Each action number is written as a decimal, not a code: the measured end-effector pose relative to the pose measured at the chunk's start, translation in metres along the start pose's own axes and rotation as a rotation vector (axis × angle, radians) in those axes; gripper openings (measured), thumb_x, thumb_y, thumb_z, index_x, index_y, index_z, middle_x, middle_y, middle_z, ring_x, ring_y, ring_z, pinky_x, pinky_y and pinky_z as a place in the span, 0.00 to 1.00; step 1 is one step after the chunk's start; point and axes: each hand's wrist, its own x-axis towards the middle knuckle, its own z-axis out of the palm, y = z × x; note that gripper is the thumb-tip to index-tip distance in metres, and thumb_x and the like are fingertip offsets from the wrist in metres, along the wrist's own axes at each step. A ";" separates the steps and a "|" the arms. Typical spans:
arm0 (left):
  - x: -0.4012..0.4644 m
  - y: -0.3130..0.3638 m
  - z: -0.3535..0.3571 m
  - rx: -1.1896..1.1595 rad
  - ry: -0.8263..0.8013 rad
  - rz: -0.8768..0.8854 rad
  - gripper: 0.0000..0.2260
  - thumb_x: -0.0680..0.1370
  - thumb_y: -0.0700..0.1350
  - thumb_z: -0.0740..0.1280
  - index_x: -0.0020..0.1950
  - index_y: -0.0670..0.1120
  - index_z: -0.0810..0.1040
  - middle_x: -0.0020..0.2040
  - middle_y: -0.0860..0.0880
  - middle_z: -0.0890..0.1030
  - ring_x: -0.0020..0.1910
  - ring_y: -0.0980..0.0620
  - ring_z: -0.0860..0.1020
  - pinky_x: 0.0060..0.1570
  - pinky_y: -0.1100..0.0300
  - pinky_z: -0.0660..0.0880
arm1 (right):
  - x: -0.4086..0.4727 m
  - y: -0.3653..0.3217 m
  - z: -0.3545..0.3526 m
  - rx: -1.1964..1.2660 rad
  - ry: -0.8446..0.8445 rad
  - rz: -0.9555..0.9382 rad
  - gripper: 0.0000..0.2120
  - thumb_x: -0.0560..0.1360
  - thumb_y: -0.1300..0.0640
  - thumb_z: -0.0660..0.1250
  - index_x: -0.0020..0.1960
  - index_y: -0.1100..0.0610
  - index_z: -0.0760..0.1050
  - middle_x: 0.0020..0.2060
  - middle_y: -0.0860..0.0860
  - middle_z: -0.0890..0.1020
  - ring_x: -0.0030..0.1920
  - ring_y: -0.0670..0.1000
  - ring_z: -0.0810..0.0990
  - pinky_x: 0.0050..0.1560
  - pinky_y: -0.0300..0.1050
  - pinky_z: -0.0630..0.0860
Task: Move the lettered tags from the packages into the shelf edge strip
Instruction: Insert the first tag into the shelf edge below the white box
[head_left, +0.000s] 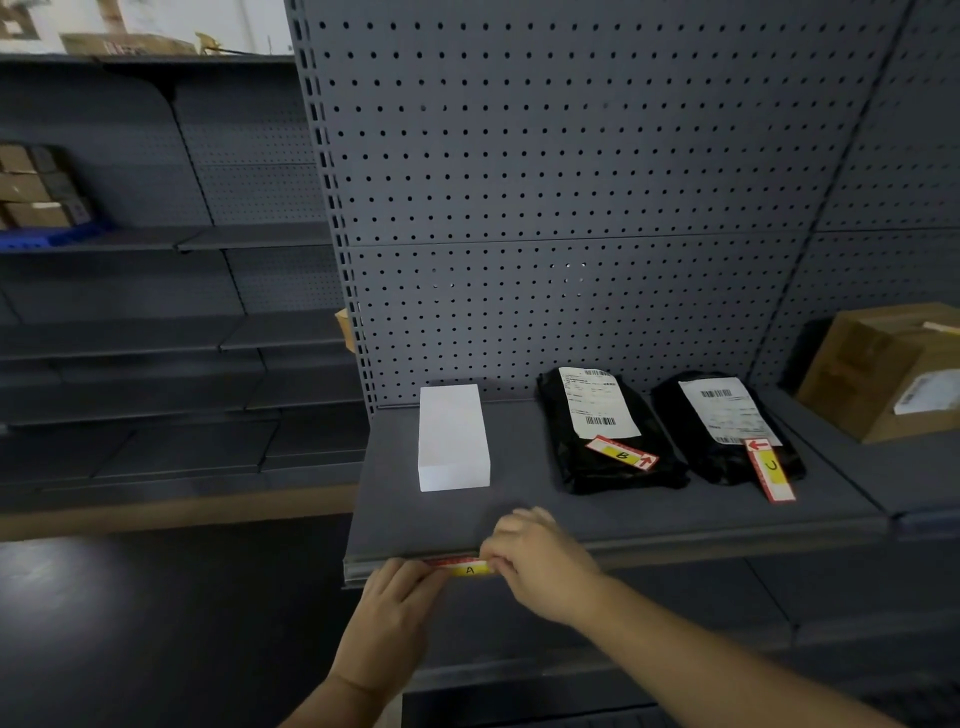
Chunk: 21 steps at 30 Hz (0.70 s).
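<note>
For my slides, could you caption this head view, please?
Both hands press tag A into the shelf edge strip.

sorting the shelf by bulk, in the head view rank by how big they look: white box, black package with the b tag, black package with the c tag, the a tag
1-2. Black package with the B tag and black package with the C tag: too alike to rank.
3. White box.
4. A tag, smallest by far, partly covered by both hands.

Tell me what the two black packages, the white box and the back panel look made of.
Black packages: thin glossy plastic film, wrinkled, with highlights; each carries a matte paper shipping label. White box: probably matte cardboard, with crisp edges and no shine. Back panel: likely painted sheet metal, flat grey with regular punched holes.
</note>
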 end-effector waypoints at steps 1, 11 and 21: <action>0.000 -0.001 0.000 -0.005 -0.012 -0.004 0.25 0.63 0.36 0.78 0.58 0.48 0.80 0.52 0.52 0.77 0.52 0.53 0.74 0.60 0.57 0.70 | -0.001 0.000 0.002 -0.032 0.008 -0.003 0.07 0.76 0.62 0.64 0.44 0.54 0.79 0.41 0.50 0.77 0.46 0.52 0.72 0.53 0.45 0.65; 0.003 -0.002 -0.004 -0.037 -0.003 0.032 0.25 0.62 0.40 0.80 0.58 0.49 0.81 0.52 0.53 0.78 0.52 0.55 0.74 0.54 0.54 0.77 | -0.005 -0.006 0.008 -0.128 0.057 0.044 0.09 0.71 0.63 0.69 0.43 0.50 0.81 0.38 0.46 0.77 0.42 0.50 0.72 0.49 0.48 0.72; 0.011 0.020 0.009 -0.007 0.183 0.027 0.12 0.74 0.48 0.65 0.55 0.49 0.79 0.53 0.54 0.73 0.50 0.51 0.73 0.46 0.53 0.72 | -0.027 0.021 -0.013 0.128 0.239 0.204 0.08 0.78 0.52 0.65 0.54 0.49 0.80 0.47 0.42 0.78 0.51 0.43 0.73 0.56 0.40 0.71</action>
